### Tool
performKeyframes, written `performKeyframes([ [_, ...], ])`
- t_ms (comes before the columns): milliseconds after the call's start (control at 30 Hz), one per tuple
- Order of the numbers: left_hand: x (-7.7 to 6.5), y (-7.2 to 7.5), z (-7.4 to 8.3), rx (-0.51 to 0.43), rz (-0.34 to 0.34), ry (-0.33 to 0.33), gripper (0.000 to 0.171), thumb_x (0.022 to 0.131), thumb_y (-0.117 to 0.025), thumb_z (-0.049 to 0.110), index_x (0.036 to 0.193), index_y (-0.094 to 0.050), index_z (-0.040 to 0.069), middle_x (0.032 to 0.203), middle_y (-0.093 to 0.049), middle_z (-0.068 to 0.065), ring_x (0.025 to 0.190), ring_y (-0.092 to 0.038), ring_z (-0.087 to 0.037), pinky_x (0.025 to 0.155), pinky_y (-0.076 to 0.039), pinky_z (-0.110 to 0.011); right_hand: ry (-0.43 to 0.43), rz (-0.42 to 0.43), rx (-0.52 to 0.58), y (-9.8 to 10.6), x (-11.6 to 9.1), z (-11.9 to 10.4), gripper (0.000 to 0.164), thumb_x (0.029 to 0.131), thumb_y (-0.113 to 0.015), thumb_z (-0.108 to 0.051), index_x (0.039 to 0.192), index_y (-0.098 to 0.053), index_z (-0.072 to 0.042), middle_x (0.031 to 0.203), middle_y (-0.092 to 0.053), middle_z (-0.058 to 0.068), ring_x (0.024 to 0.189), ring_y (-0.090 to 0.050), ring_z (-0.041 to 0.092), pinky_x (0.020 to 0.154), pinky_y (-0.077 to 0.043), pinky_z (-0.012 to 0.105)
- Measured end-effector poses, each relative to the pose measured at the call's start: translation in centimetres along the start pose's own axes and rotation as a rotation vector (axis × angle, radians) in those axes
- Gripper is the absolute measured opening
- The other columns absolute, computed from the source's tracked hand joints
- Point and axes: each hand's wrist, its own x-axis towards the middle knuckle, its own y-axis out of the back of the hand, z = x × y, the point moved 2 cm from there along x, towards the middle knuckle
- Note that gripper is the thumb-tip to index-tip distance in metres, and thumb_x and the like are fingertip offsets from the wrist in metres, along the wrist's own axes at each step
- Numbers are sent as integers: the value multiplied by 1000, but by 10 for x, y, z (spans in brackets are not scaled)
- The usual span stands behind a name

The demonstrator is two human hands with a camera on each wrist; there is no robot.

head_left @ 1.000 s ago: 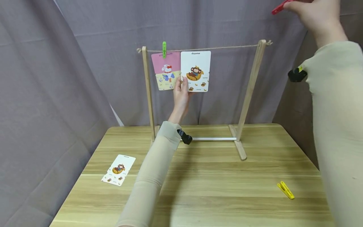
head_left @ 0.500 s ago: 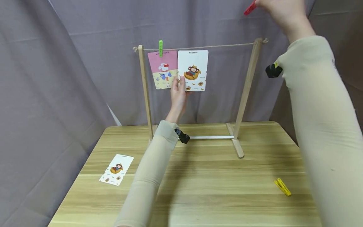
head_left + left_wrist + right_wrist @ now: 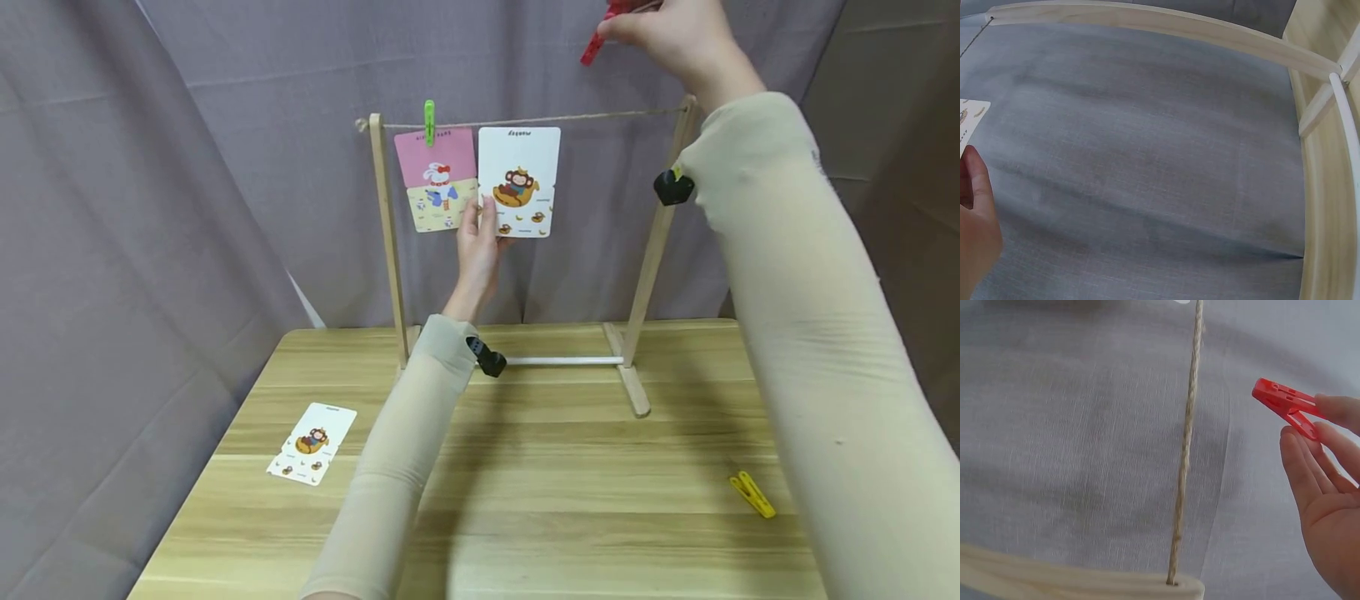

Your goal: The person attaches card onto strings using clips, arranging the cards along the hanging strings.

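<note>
Grey curtains [image 3: 300,167] hang behind the wood-grained table [image 3: 585,483] and held monkey card [image 3: 519,158].

1. I see the left arm [image 3: 397,450] slanting up from the lower middle of the head view toward its centre.
2. The left hand [image 3: 477,257] sits just above centre there, fingers [image 3: 488,221] pointing up in a pinching grip; my left wrist view catches only part of it, at lower left.
3. The right arm [image 3: 825,317] climbs leftward from the lower right corner, reaching higher than the left.
4. I have the right hand [image 3: 690,42] at upper right, fingers bent into a pinch.
</note>
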Motion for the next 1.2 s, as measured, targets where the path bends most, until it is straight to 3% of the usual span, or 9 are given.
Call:
performKeyframes([
  [100, 0, 1, 1, 0, -4, -2, 25, 108, -49, 27, 124, -59, 11, 103, -67, -5, 82, -67, -17, 68, -57, -27, 7, -11, -3, -7, 1, -3, 14, 94, -71, -30, 105, -63, -28, 103, -55, -16, 95, -43, 3, 96, -34, 21],
  [233, -1, 3, 1, 10, -8, -15, 27, 108, -48, 27, 126, -57, 10, 104, -66, -5, 84, -67, -17, 68, -57, -28, 14, -44, 14, -16, 3, -6, 33, 97, -68, -31, 129, -66, -22, 114, -60, -10, 101, -49, 4, 104, -34, 20],
  [333, -2, 4, 0, 9, -5, -17, 26, 108, -48, 26, 125, -57, 10, 102, -66, -4, 83, -67, -16, 68, -57, -27, 52, -74, 6, -23, 3, -6, 41, 99, -64, -31, 137, -63, -16, 114, -61, -9, 99, -53, 4, 104, -36, 22],
  [533, -1, 1, -3, -14, -3, -18, 19, 107, -49, 26, 118, -59, 13, 98, -66, -2, 79, -66, -15, 64, -57, -26, 131, -69, 2, -32, 2, -4, 42, 98, -66, -28, 136, -64, -9, 113, -62, -6, 97, -51, 5, 100, -42, 21],
  [833, -1, 3, -5, 3, -20, -36, 18, 108, -49, 27, 114, -59, 14, 99, -66, -2, 80, -66, -15, 65, -57, -26, 210, -66, 41, -45, 4, -3, 40, 93, -75, -18, 131, -67, -8, 103, -68, -6, 95, -63, 5, 94, -48, 19],
  [1200, -2, 4, -5, -2, -27, -40, 18, 108, -48, 27, 115, -58, 14, 101, -66, -3, 82, -67, -16, 68, -58, -27, 185, -49, 77, -56, 4, -7, 34, 92, -76, -17, 124, -71, -6, 96, -70, -7, 90, -64, 4, 84, -48, 19],
])
